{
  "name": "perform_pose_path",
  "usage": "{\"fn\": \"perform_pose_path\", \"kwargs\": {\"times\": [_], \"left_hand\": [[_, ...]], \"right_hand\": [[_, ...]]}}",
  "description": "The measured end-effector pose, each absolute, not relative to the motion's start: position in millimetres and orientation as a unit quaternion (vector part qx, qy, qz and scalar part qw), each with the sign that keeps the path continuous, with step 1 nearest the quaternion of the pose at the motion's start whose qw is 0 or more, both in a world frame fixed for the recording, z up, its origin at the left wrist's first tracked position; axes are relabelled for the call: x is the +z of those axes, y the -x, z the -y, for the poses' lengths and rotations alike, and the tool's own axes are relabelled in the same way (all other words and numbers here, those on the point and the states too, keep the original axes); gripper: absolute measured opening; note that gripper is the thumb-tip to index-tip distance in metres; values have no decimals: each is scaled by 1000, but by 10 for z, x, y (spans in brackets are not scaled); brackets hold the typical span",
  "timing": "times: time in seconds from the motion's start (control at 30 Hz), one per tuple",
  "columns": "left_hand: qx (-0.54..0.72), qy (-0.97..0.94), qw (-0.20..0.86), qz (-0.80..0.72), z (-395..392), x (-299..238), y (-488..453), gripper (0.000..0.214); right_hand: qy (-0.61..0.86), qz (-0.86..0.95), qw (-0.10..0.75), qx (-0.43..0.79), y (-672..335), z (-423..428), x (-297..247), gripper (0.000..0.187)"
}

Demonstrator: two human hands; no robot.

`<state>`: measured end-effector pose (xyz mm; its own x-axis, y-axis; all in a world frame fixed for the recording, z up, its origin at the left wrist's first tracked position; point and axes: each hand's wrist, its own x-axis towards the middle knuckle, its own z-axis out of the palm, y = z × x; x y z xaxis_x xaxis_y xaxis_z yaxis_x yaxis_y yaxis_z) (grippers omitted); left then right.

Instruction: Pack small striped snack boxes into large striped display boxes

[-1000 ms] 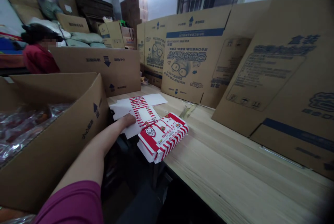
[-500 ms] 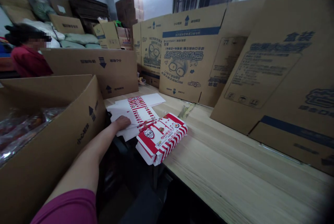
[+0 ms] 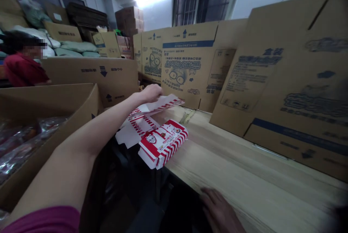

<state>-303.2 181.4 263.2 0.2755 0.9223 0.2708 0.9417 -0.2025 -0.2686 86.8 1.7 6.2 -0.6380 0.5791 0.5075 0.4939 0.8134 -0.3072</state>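
My left hand (image 3: 152, 93) reaches out over the table, its fingers closed on a flat red-and-white carton blank (image 3: 170, 102) raised at a slant. Beneath it, more white blanks with red stripes (image 3: 129, 134) lie overlapping at the table's edge. Closer to me rests a stack of red-and-white printed cartons (image 3: 164, 140), with striped sides and a cartoon face on top; its near corner juts past the edge. At the bottom, my right hand (image 3: 221, 211) is by the table's front edge, fingers stretched out and holding nothing that I can see.
A deep cardboard box (image 3: 81, 111) with clear plastic-wrapped goods stands at left. Cardboard panels (image 3: 187, 66) wall off the back and right of the wooden table (image 3: 231, 160). A person in red (image 3: 23, 70) is at far left, before stacked sacks (image 3: 77, 46).
My left hand has moved up and away from me, lifting a carton blank off the others. My right hand has come into view at the bottom. The view has shifted slightly to the right.
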Motion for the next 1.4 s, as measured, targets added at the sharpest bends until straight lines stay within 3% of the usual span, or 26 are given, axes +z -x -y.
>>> {"fn": "perform_pose_path", "kwargs": {"times": [0.23,0.43,0.63,0.73,0.93,1.1,1.27,1.4], "left_hand": [[-129,866,217,432,-1399,3739,1767,34],[-235,882,167,372,-790,4338,1088,11],[-301,873,89,374,-240,4766,782,23],[-349,870,83,338,-174,4873,701,31],[-402,871,32,279,-608,4606,571,16],[-375,875,-41,304,-1021,3973,242,9],[-317,899,-90,288,-1296,3382,-210,27],[-299,911,-136,250,-1383,3224,-474,17]], "right_hand": [[157,905,339,-205,49,-204,1576,50],[123,887,290,-337,129,61,2149,42],[80,875,266,-398,-366,379,2564,15],[39,874,251,-415,-686,721,2817,19],[115,838,280,-454,-1217,1575,3194,19],[223,821,271,-451,-1453,1680,3056,21],[343,789,255,-442,-1715,1677,2810,28],[400,764,256,-437,-1933,1977,2938,30]]}}
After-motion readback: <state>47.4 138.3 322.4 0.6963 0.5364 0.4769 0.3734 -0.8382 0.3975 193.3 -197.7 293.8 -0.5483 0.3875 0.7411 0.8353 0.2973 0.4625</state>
